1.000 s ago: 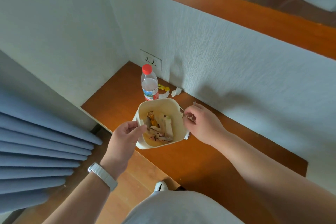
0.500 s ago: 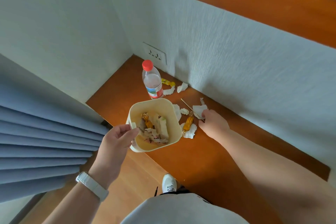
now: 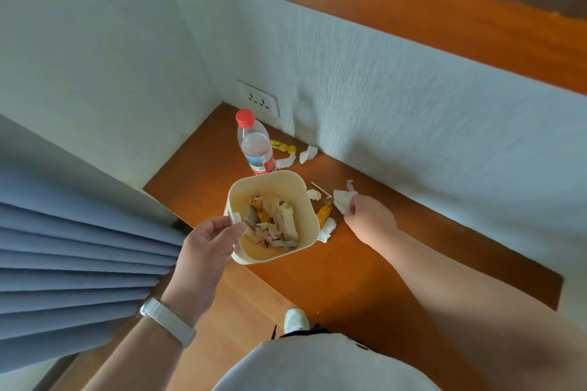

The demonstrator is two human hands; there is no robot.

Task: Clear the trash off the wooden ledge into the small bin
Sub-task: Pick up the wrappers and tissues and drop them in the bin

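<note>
A: Why is the bin (image 3: 287, 173) held out in the air and not set down?

B: My guess is it saves travel. The left hand (image 3: 208, 243) grips it by the small tab on its near rim, fingers curled round that edge, and holds it over the front edge of the ledge (image 3: 365, 267), just beside the litter. Each scrap needs only a short hop.

A: And the right hand (image 3: 370, 219)?

B: It is down on the wood, fingertips closed in a pinch on a crumpled white tissue (image 3: 342, 200). That piece looks like the next one to go in.

A: What remains on the ledge?

B: An orange wrapper (image 3: 324, 213) and a thin stick (image 3: 317, 187) lie between the bin and that hand, with white paper under the bin's right side. Nearer the wall are more white scraps (image 3: 308, 152) and a yellow wrapper (image 3: 281, 145), close to a bottle (image 3: 255, 146) with a red cap. The bin already holds wrappers and paper, so I'd say the job is about half done.

A: Can you read anything?

B: No. The bottle has a red label with a picture band, but its lettering is too small. The yellow wrapper's print is unreadable too.
</note>
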